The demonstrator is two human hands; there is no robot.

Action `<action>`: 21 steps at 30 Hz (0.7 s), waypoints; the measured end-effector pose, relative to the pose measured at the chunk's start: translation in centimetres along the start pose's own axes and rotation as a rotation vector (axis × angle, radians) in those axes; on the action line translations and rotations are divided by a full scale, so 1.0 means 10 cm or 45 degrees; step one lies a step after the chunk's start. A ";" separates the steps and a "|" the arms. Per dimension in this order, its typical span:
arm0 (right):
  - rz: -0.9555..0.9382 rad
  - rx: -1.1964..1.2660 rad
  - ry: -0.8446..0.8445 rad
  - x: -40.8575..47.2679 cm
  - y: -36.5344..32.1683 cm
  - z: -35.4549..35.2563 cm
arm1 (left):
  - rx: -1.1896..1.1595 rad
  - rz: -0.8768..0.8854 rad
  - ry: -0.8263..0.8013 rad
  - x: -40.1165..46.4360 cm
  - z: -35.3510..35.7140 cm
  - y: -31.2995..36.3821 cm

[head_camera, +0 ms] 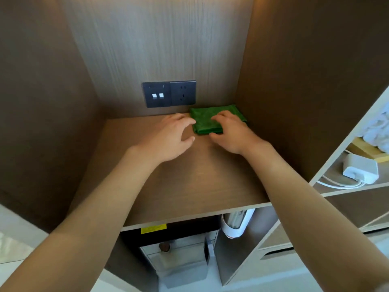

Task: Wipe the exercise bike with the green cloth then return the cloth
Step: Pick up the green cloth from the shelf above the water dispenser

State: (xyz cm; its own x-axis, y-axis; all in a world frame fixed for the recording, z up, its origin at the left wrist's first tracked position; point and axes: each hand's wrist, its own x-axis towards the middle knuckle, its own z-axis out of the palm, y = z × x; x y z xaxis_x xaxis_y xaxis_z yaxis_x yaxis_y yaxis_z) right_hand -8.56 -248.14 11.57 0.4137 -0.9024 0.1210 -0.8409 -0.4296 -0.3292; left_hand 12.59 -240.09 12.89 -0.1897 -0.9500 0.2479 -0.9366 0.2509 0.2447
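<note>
Your left hand (168, 138) hovers over the brown wooden shelf (185, 186), fingers spread and holding nothing, its fingertips just beside the left edge of the folded green microfibre cloth (207, 121). The cloth lies flat in the shelf's far right corner, below the dark wall socket plate (169, 94). Your right hand (233, 133) rests on the cloth, fingers loosely curved over it, thumb at its near edge. No exercise bike shows, so you cannot tell whether this is the pick-up or the return.
</note>
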 end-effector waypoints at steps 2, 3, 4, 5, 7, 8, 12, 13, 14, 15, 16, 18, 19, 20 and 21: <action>0.017 -0.027 -0.008 0.06 0.03 0.04 | 0.019 -0.007 -0.040 0.10 0.05 -0.02; 0.027 -0.044 -0.014 0.08 0.05 0.06 | 0.025 -0.014 -0.043 0.13 0.08 -0.04; 0.034 -0.056 -0.024 0.10 0.07 0.09 | 0.024 -0.025 -0.039 0.15 0.12 -0.06; 0.039 -0.064 -0.033 0.11 0.09 0.11 | 0.015 -0.034 -0.035 0.16 0.15 -0.08; 0.041 -0.077 -0.035 0.13 0.11 0.14 | -0.018 -0.044 -0.042 0.15 0.23 -0.11; 0.037 -0.079 -0.034 0.13 0.12 0.15 | -0.034 -0.043 -0.045 0.15 0.26 -0.13; 0.019 -0.082 -0.027 0.14 0.11 0.14 | -0.069 -0.026 -0.026 0.15 0.35 -0.17; 0.006 -0.084 -0.022 0.13 0.11 0.13 | -0.077 -0.021 -0.028 0.16 0.37 -0.17; -0.015 -0.078 -0.018 0.12 0.10 0.12 | -0.084 -0.012 -0.029 0.16 0.39 -0.17; -0.041 -0.062 -0.019 0.11 0.08 0.11 | -0.097 -0.002 -0.025 0.16 0.39 -0.17; -0.074 -0.038 -0.021 0.08 0.06 0.10 | -0.114 0.009 -0.019 0.16 0.39 -0.17; -0.141 0.033 -0.005 0.01 0.01 0.10 | -0.140 0.029 -0.012 0.15 0.37 -0.19; -0.174 0.101 0.027 -0.03 0.00 0.10 | -0.140 0.037 -0.019 0.14 0.36 -0.20; -0.210 0.187 0.077 -0.08 0.00 0.11 | -0.131 0.044 -0.029 0.13 0.36 -0.21; -0.245 0.260 0.140 -0.12 0.00 0.11 | -0.122 0.050 -0.042 0.13 0.36 -0.23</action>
State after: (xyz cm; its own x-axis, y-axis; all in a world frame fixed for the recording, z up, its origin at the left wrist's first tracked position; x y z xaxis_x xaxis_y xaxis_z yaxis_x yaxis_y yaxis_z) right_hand -8.69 -247.03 10.38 0.5089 -0.8081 0.2966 -0.6584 -0.5874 -0.4707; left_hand 13.42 -242.53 9.26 -0.2371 -0.9442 0.2287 -0.8961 0.3035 0.3240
